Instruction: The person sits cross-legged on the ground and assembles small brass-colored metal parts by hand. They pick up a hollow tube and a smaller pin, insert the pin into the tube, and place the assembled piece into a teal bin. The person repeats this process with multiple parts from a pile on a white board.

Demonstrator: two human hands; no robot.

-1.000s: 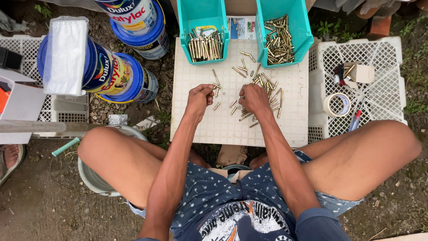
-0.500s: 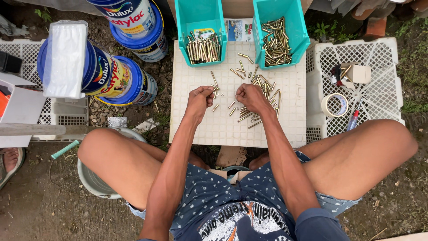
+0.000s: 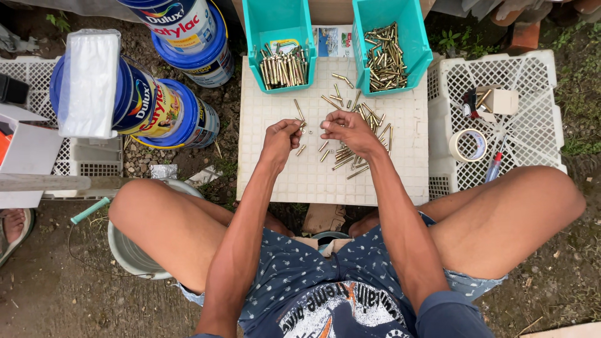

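Sorting so far: the left teal bin [image 3: 280, 37] holds a neat row of brass bolts [image 3: 283, 67], and the right teal bin [image 3: 391, 44] holds a loose heap of the same brass pieces; by that, a fair part of the work looks done.
Left to do: a scatter of loose brass bolts [image 3: 350, 156] lies on the white grid board [image 3: 300, 181], mostly under and just past the right fingers, with a few strays beyond both sets of fingertips toward the bins.
Left hand [image 3: 282, 138]: raised a little over the board, fingers curled in narrow, thumb and forefinger pinching a small brass piece [image 3: 302, 127] at their tips.
Right hand [image 3: 347, 128]: knuckles up, fingers bunched tight and pinched; what they hold cannot be told, as the tips hide it.
Pose: both forearms reach forward between the knees, the two sets of fingertips almost meeting.
Beside: a tape roll [image 3: 468, 145] on the white crate [image 3: 538, 94], well right of the fingers; blue paint cans [image 3: 156, 106] well left.
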